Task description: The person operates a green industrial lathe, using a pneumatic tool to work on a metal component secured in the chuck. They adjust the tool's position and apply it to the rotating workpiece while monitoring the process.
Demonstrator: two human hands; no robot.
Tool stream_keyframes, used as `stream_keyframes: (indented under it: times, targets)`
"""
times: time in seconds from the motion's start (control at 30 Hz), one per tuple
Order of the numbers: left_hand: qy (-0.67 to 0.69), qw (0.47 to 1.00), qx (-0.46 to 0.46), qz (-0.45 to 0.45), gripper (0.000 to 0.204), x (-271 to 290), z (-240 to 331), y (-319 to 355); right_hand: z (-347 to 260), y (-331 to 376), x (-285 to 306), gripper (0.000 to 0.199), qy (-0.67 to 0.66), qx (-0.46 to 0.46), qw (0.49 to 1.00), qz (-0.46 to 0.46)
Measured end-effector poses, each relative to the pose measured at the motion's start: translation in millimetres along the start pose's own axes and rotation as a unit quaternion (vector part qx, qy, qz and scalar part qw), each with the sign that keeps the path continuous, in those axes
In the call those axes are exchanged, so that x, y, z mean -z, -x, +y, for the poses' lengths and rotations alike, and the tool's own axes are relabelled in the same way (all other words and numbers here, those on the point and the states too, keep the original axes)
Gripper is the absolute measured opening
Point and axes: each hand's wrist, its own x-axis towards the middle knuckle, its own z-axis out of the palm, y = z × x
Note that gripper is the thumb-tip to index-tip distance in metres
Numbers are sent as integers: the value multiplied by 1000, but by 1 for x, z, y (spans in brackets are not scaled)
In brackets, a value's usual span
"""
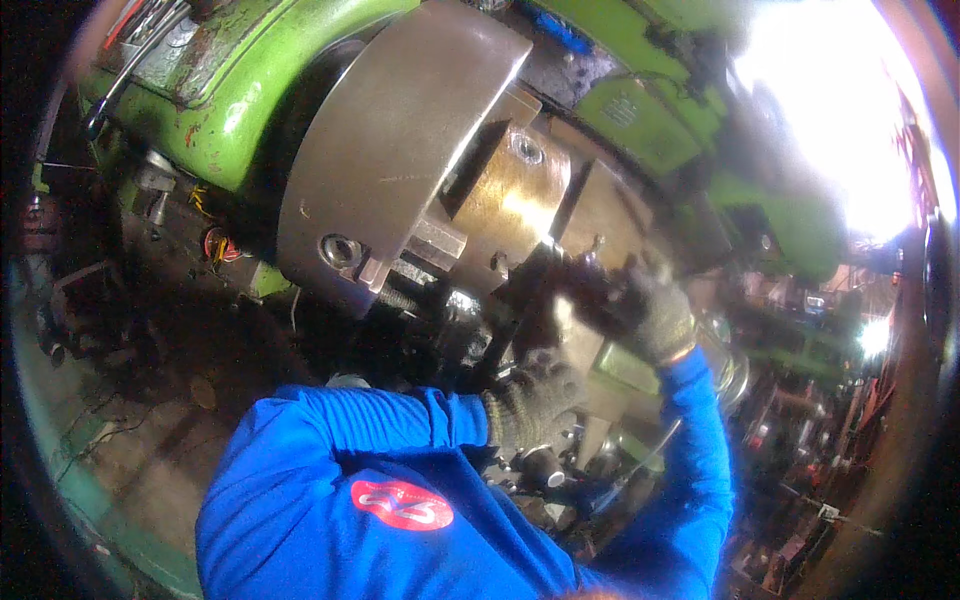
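Note:
A large grey lathe chuck (390, 130) grips a brass-coloured metal workpiece (515, 190) with a round recessed hole in its side. Below and to the right of that workpiece is my left hand (540, 395) in a grey knit glove, fingers curled in; whatever they hold is hidden. My right hand (658, 310), gloved alike, is farther right and reaches up toward the dark tool area (580, 285) beside the workpiece's end. Motion blur and shadow smear its fingers, so their grip is unclear.
The green lathe headstock (240, 110) rises at the upper left, with a lever (125, 80) on it. More green machine body (640, 120) stands beyond the chuck. A dark cylindrical knob (543, 466) sits just below my left hand. Bright light glares at the upper right.

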Motion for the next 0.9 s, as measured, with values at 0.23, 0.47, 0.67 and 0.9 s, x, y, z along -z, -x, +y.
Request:
stream_keyframes:
  times: [0.23, 0.47, 0.67, 0.9]
  targets:
    - [1, 1000, 1, 3, 33, -6, -12, 1, -5, -1, -16, 41, 45, 29, 993, 109]
    - [-35, 997, -52, 51, 23, -11, -11, 1, -13, -7, 3, 37, 118, 47, 989, 70]
    - [16, 999, -34, 29, 23, -4, -11, 1, -17, -18, 11, 38, 139, 47, 989, 6]
    - [-7, 994, -110, 16, 22, -13, -21, 3, -5, -14, -10, 43, 132, 97, 978, 126]
